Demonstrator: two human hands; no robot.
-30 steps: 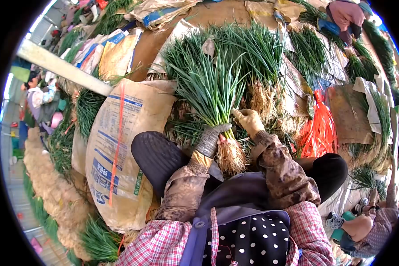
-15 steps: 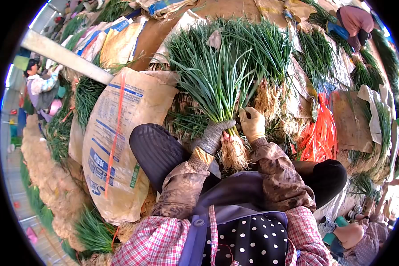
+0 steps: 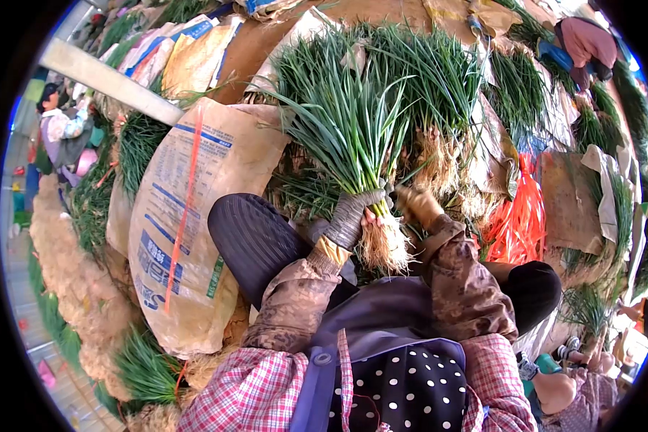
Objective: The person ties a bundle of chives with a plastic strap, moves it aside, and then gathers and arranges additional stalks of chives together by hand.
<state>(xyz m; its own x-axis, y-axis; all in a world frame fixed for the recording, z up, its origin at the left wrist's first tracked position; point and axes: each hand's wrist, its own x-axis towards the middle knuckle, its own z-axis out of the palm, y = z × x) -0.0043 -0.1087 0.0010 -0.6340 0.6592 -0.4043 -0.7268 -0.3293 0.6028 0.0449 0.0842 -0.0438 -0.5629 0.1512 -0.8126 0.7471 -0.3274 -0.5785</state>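
Note:
My left hand [image 3: 358,216], its glove wound with grey wrapping, is closed round a bunch of green onions [image 3: 363,155] just above the roots. The long leaves fan out away from me, and the pale roots [image 3: 384,245] hang toward my lap. Close to the right of the bunch is my right hand [image 3: 419,207] in a yellowish glove. Motion smears its fingers, so whether they hold anything cannot be made out. Just beyond it lie more green onions [image 3: 439,79] in a heap, their straw-coloured roots [image 3: 439,162] facing me.
A large printed sack [image 3: 201,216] lies by my left knee. Orange-red plastic strips [image 3: 518,216] are piled to my right, beside a brown sack [image 3: 570,194]. A pale beam [image 3: 111,83] juts in at upper left. Other people sit or bend at the left [image 3: 68,133] and upper right [image 3: 587,43].
My right hand has moved slightly right and down from the bunch, its pinched fingers now blurred. My left hand keeps its hold on the green onions, nearly in place.

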